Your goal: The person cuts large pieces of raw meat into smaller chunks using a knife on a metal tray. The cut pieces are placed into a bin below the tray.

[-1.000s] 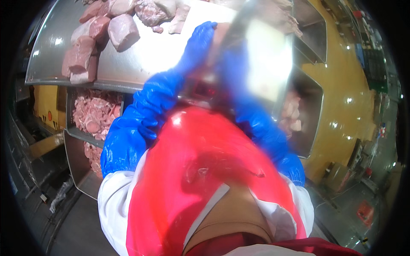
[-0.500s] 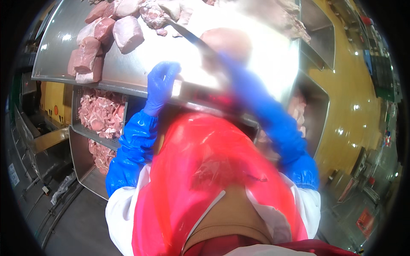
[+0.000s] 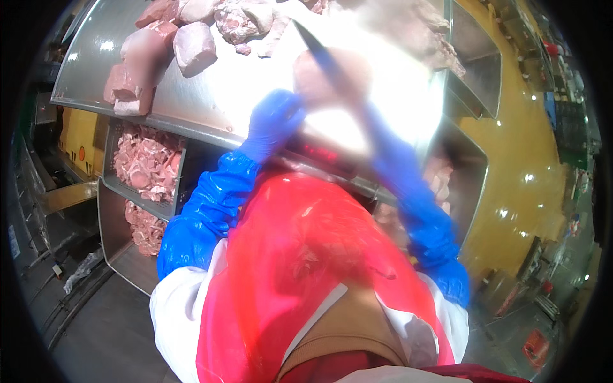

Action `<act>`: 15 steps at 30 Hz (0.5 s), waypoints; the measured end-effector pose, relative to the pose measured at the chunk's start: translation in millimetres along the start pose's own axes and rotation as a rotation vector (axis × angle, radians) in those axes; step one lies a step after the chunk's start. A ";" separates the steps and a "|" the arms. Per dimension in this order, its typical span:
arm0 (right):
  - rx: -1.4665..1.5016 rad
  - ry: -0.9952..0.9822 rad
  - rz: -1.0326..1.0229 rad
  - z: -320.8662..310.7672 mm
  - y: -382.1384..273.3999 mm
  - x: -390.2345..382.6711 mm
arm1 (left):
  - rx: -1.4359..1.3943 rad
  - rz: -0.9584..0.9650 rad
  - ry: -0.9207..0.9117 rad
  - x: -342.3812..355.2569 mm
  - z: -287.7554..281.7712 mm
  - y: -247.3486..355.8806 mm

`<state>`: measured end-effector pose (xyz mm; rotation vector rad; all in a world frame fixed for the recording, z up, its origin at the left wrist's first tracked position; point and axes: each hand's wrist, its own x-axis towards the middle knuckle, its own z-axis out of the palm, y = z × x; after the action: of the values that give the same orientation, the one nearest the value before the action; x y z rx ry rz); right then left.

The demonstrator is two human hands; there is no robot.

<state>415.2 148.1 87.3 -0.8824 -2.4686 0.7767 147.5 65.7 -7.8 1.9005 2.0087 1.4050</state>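
On steel table (image 3: pixel 214 96): meat piece (image 3: pixel 311 79), central, presumably for reach; knife (image 3: pixel 308 39) clasped in right hand (image 3: pixel 367 118), blade slanting over it; left hand (image 3: pixel 278 119) just beside, clear of blade, grip unclear.

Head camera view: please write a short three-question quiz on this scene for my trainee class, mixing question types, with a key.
1. Which hand holds the knife?
2. True or false: the knife's tip points toward the person's apron.
3. Of these, which is nearest the left hand?
A) the small meat pieces in the left tray
B) the rounded pink meat
C) the bin on the right

Key:
1. The right hand.
2. False; it points away.
3. B.
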 end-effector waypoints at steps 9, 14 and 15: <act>-0.234 -0.321 -0.037 -5.4 32.7 -51.9 | -0.131 0.066 -0.006 -23.5 1.4 -14.8; -0.216 -0.288 -0.054 71.5 -7.3 39.3 | -0.304 -0.040 -0.111 -26.6 -25.7 8.7; -0.239 -0.289 -0.084 81.4 -28.7 70.9 | -0.373 -0.161 -0.124 -22.7 -47.3 16.5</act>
<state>308.0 147.6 55.7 -0.7860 -2.8800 0.6252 138.5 18.1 18.2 1.5895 1.6597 1.4560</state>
